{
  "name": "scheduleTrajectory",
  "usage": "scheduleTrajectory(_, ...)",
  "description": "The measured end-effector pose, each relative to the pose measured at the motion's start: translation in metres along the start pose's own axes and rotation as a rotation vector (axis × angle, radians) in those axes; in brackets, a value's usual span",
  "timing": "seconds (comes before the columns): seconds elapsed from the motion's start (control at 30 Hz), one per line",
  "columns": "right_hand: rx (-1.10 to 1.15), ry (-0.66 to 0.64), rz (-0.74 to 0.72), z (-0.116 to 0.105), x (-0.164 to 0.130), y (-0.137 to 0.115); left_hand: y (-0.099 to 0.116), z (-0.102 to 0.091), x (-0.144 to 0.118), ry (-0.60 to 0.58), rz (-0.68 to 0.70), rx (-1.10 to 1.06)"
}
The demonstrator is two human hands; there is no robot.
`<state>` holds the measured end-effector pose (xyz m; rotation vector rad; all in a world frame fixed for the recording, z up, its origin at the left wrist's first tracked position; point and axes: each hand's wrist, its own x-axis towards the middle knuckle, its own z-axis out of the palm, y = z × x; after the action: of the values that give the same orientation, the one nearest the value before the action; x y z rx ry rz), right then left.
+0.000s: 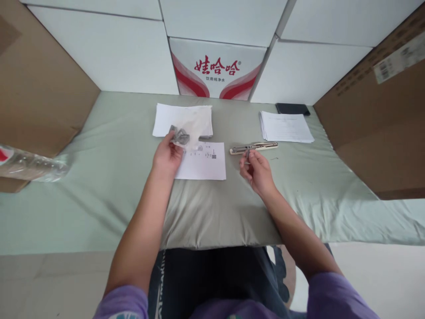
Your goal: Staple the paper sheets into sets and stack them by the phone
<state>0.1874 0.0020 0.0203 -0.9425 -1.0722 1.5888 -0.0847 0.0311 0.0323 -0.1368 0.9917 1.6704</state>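
Note:
My left hand [168,156] grips a translucent plastic bag [192,126] with several grey staple strips [181,135] in it. The bag is held over a stack of white paper [164,117] and the top of some printed sheets [204,166]. Pinched in the fingers of my right hand [257,170] is a small grey staple strip [247,154]. Just beyond those fingers a stapler [265,146] lies on the cloth, its metal magazine exposed.
To the right is another stack of printed paper [287,126], with a black flat object [292,109] behind it. Brown cartons [381,141] stand at both sides. A clear plastic bottle [36,166] lies at left. White boxes [219,66] line the back of the green cloth [109,133].

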Motion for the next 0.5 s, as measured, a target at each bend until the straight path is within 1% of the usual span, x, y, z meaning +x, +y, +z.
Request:
scheduleTrajectory(0.1,-0.022,-0.024,0.05,-0.001,-0.001,-0.002,0.017,-0.009,0.014,0.041,0.112,-0.046)
scheduleTrajectory(0.17,-0.046,-0.042,0.085,-0.001,-0.001,-0.004,0.029,-0.017,0.024,0.055,0.137,-0.044)
scheduleTrajectory(0.27,-0.046,-0.068,0.14,-0.001,0.0,-0.005,0.042,-0.027,0.034,-0.001,0.152,-0.044)
scheduleTrajectory(0.37,0.001,-0.087,0.201,0.001,0.0,-0.004,0.045,-0.03,0.035,-0.068,0.169,-0.11)
scheduleTrajectory(0.5,0.008,-0.084,0.219,0.002,0.0,0.0,0.043,-0.026,0.031,-0.08,0.169,-0.264)
